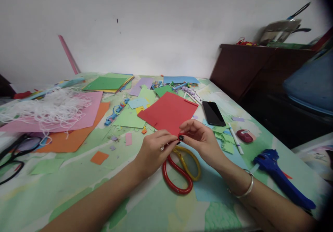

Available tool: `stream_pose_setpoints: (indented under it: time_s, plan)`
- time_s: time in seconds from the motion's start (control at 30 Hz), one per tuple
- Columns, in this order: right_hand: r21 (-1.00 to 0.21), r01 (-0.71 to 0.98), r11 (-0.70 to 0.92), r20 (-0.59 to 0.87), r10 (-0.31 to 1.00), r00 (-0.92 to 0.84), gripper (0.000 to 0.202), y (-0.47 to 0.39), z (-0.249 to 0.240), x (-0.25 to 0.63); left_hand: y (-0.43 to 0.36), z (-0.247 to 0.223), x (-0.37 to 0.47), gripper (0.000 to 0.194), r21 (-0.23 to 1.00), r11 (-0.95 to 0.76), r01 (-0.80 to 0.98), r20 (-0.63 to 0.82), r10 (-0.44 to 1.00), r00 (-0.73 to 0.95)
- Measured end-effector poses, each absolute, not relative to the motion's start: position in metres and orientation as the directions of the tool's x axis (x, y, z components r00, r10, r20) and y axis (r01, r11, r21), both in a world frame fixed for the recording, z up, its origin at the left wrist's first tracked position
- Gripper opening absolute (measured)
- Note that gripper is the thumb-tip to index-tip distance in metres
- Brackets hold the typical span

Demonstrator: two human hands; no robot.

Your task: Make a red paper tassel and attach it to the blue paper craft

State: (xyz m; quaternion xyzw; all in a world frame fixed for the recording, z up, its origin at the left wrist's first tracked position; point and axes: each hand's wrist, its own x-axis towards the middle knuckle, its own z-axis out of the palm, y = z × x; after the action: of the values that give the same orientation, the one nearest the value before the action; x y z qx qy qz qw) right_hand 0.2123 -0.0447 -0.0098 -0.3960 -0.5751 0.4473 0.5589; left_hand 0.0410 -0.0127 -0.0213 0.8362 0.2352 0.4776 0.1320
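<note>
Pinched red piece point(179, 135), long axis unclear; scissors' point(191, 180) handles nearward

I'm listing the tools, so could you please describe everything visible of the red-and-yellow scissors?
The scissors lie on the tablecloth, below the left hand and right hand, handles toward the person. One large loop is glossy, plastic-looking red, the other yellow, reaching over blue paper. The blades are unclear, as is any hand contact.
</note>
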Motion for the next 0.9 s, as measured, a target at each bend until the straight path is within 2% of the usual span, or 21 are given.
stream_pose_setpoints:
  time_s: [0.33,0.43,0.67,0.77,0.9]
  plan:
    - [-0.962,-0.129,0.242,0.253,0.964,-0.079,0.023,-0.045,-0.007,0.211,-0.013,-0.018,0.039,0.007,0.502,-0.82,0.275,0.697,0.572,0.433]
    - [-0.965,-0.167,0.201,0.217,0.972,-0.086,0.024,-0.044,-0.008,0.212,-0.012,-0.018,0.039,0.007,0.48,-0.836,0.267,0.723,0.549,0.419]
    - [-0.953,-0.303,-0.023,0.033,0.983,-0.179,0.025,-0.042,-0.009,0.216,-0.01,-0.02,0.035,0.01,0.217,-0.947,0.237,0.854,0.302,0.423]
    - [-0.925,-0.353,-0.144,-0.049,0.963,-0.263,0.028,-0.042,-0.008,0.217,-0.009,-0.024,0.033,0.016,0.123,-0.971,0.204,0.865,0.206,0.458]
    - [-0.895,-0.386,-0.223,-0.092,0.939,-0.33,0.03,-0.042,-0.005,0.217,-0.008,-0.026,0.029,0.026,0.007,-0.984,0.18,0.857,0.099,0.505]
